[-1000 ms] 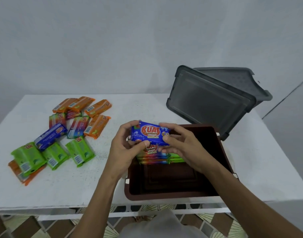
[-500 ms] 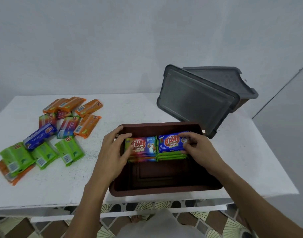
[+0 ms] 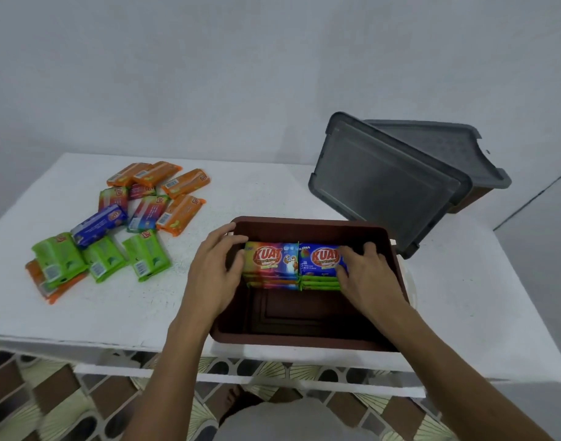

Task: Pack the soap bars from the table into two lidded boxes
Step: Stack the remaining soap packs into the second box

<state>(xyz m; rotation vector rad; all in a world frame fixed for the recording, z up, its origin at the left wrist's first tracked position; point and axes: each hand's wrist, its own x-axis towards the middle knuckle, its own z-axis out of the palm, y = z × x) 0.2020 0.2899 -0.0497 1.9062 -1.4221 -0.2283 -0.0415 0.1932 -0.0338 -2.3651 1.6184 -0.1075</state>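
While R hand (image 3: 365,272) pinches the blue KUAT bar (image 3: 320,259) in the brown box (image 3: 304,338), L fingers (image 3: 231,241) rest loose on the rainbow bar (image 3: 266,259); loose soap bars (image 3: 147,254) lie left, nearer L hand (image 3: 212,275).

A single head-worn wide-angle camera looks forward and down, close above the near edge of the worktop (image 3: 120,316), facing the back wall.
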